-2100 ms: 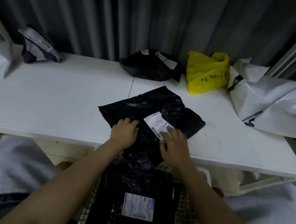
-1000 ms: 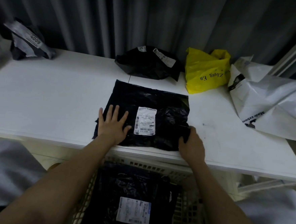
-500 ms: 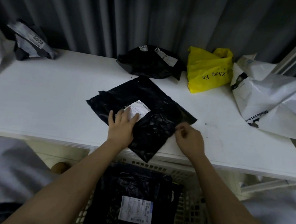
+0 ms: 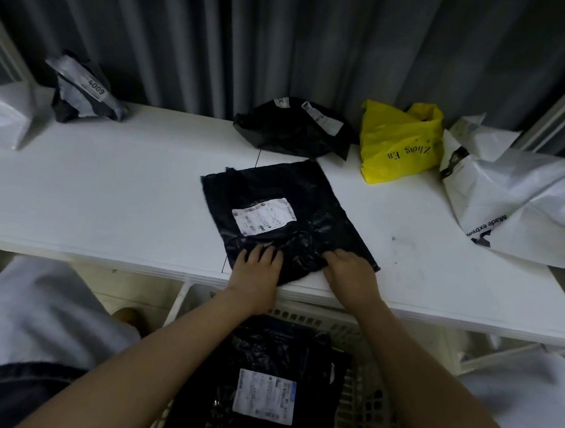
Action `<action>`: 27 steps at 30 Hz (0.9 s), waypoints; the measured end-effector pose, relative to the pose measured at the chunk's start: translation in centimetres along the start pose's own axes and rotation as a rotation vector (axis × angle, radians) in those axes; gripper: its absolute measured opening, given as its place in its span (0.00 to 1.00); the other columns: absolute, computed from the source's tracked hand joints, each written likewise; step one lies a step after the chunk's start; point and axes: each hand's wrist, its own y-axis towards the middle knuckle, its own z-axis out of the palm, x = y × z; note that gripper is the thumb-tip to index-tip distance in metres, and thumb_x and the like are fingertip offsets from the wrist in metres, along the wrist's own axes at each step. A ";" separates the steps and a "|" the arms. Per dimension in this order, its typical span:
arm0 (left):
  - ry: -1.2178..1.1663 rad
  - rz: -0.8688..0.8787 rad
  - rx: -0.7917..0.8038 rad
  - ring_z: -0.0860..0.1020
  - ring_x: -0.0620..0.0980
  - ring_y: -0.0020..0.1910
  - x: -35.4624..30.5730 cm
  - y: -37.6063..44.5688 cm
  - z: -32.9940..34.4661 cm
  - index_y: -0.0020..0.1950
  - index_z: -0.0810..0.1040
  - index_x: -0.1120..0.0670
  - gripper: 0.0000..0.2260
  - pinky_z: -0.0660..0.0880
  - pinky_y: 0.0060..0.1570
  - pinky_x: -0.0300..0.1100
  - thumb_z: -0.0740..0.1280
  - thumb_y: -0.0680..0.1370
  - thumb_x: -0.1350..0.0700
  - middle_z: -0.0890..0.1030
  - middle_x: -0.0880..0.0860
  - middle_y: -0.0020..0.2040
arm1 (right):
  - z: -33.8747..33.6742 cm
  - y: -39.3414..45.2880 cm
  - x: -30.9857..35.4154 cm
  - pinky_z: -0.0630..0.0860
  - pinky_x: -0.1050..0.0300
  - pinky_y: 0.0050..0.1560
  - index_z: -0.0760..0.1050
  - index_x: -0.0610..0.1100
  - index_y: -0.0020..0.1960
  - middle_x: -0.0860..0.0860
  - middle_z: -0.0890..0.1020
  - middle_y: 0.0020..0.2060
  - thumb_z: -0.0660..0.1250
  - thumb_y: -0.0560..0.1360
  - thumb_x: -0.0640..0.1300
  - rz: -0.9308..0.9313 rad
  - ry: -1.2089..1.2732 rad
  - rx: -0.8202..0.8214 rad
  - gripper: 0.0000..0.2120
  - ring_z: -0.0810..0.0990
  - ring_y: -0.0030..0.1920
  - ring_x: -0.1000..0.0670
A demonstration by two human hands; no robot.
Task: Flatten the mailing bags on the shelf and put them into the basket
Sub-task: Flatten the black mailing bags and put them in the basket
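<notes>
A black mailing bag [image 4: 286, 194] with a white label [image 4: 263, 216] lies mostly flat on the white shelf [image 4: 108, 195], turned slightly askew. Its near part is crumpled between my hands. My left hand [image 4: 257, 270] rests on the bag's near edge with bent fingers dug into the plastic. My right hand [image 4: 352, 274] holds the near right corner, its fingers curled into the crumple. Below the shelf edge stands a white lattice basket [image 4: 365, 403] holding black labelled bags [image 4: 264, 356].
At the back of the shelf lie a crumpled black bag [image 4: 294, 127], a yellow bag [image 4: 399, 145] and a large white bag [image 4: 526, 204]. A grey bag [image 4: 86, 89] and another white bag [image 4: 0, 114] sit at the far left. Grey curtains hang behind.
The black bag has been turned on the shelf, so its label now lies farther from me. Both hands have moved to its near edge and come closer together.
</notes>
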 end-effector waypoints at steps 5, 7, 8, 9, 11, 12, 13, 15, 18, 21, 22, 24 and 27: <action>0.155 -0.028 0.013 0.44 0.58 0.78 2.7 -0.8 -0.9 0.79 0.42 0.57 0.32 0.48 0.75 0.52 0.57 0.80 0.60 0.45 0.57 0.79 | -1.2 -1.8 0.3 0.60 0.62 0.20 0.78 0.40 0.38 0.47 0.75 0.27 0.81 0.48 0.36 -0.024 -0.090 0.055 0.20 0.74 0.24 0.46; 0.168 -0.036 0.016 0.42 0.57 0.78 4.0 -1.2 -0.9 0.79 0.40 0.53 0.31 0.46 0.75 0.53 0.54 0.81 0.61 0.43 0.56 0.79 | -1.5 -2.2 0.7 0.62 0.63 0.21 0.78 0.41 0.38 0.46 0.75 0.27 0.80 0.46 0.37 -0.016 -0.113 0.097 0.22 0.74 0.24 0.45; 0.176 -0.040 0.025 0.41 0.57 0.77 4.5 -1.2 -0.8 0.79 0.39 0.52 0.31 0.46 0.75 0.53 0.53 0.81 0.62 0.41 0.56 0.79 | -1.6 -2.2 1.0 0.63 0.63 0.21 0.78 0.41 0.38 0.46 0.75 0.27 0.79 0.46 0.37 -0.011 -0.135 0.110 0.22 0.75 0.24 0.45; 0.183 -0.046 0.035 0.40 0.57 0.77 5.0 -1.1 -0.7 0.78 0.37 0.51 0.32 0.45 0.75 0.53 0.53 0.81 0.62 0.40 0.56 0.79 | -1.7 -2.4 1.4 0.66 0.62 0.23 0.79 0.41 0.39 0.45 0.76 0.28 0.79 0.47 0.36 -0.008 -0.163 0.113 0.21 0.76 0.26 0.44; 0.162 -0.047 0.062 0.38 0.57 0.77 5.8 -1.0 -0.6 0.78 0.36 0.49 0.35 0.45 0.75 0.54 0.55 0.80 0.62 0.38 0.57 0.78 | -2.4 -2.7 2.3 0.74 0.54 0.36 0.77 0.40 0.49 0.42 0.79 0.39 0.74 0.61 0.37 0.022 -0.113 0.218 0.17 0.80 0.40 0.41; 0.138 -0.038 0.095 0.37 0.57 0.77 6.1 -0.9 -0.6 0.78 0.35 0.48 0.36 0.45 0.75 0.54 0.57 0.79 0.60 0.36 0.57 0.78 | -2.6 -2.8 2.6 0.74 0.52 0.44 0.74 0.41 0.56 0.42 0.79 0.47 0.70 0.69 0.40 0.053 -0.079 0.290 0.16 0.78 0.49 0.40; 0.096 -0.033 0.142 0.36 0.57 0.77 6.2 -0.9 -0.7 0.77 0.35 0.47 0.38 0.44 0.75 0.55 0.58 0.78 0.58 0.35 0.57 0.78 | -2.8 -2.7 2.6 0.71 0.51 0.49 0.70 0.43 0.59 0.43 0.77 0.53 0.66 0.73 0.45 0.089 -0.029 0.364 0.16 0.75 0.55 0.41; -0.069 -0.067 0.221 0.34 0.57 0.76 6.1 -0.9 -0.9 0.77 0.34 0.45 0.39 0.39 0.73 0.57 0.60 0.77 0.54 0.33 0.56 0.77 | -3.1 -2.4 2.7 0.69 0.52 0.49 0.70 0.45 0.56 0.46 0.75 0.53 0.63 0.75 0.54 0.187 0.126 0.403 0.16 0.71 0.57 0.43; -0.263 -0.074 0.143 0.31 0.55 0.75 5.2 -0.2 -1.3 0.77 0.34 0.44 0.36 0.33 0.72 0.57 0.57 0.79 0.50 0.32 0.54 0.77 | -2.7 -1.3 3.1 0.69 0.53 0.45 0.76 0.44 0.47 0.46 0.77 0.46 0.57 0.76 0.60 0.250 0.235 0.094 0.19 0.73 0.51 0.43; -0.331 -0.056 0.002 0.31 0.54 0.75 3.8 1.1 -1.2 0.77 0.36 0.44 0.29 0.33 0.73 0.57 0.50 0.82 0.46 0.32 0.52 0.77 | -1.2 0.0 3.4 0.70 0.43 0.55 0.79 0.46 0.58 0.42 0.78 0.57 0.48 0.74 0.63 0.222 0.139 -0.044 0.30 0.73 0.59 0.36; -0.339 -0.063 -0.018 0.31 0.54 0.75 3.3 1.2 -1.0 0.78 0.37 0.43 0.27 0.33 0.72 0.58 0.47 0.83 0.44 0.32 0.52 0.77 | -1.1 0.2 3.8 0.63 0.38 0.65 0.74 0.50 0.67 0.42 0.72 0.67 0.44 0.74 0.65 0.222 0.111 0.044 0.33 0.66 0.68 0.35; -0.315 -0.068 -0.031 0.30 0.55 0.74 2.7 2.7 -0.4 0.77 0.38 0.41 0.27 0.33 0.71 0.59 0.45 0.82 0.39 0.32 0.51 0.77 | 0.2 0.9 4.0 0.42 0.36 0.72 0.54 0.59 0.77 0.47 0.51 0.78 0.36 0.71 0.70 0.243 0.079 0.206 0.38 0.45 0.76 0.37; -0.237 -0.087 -0.040 0.29 0.57 0.74 2.9 4.3 0.5 0.77 0.37 0.39 0.29 0.33 0.70 0.64 0.43 0.79 0.34 0.31 0.50 0.77 | 2.0 1.1 3.8 0.34 0.34 0.70 0.39 0.64 0.76 0.50 0.37 0.77 0.32 0.67 0.76 0.294 0.051 0.277 0.39 0.34 0.75 0.37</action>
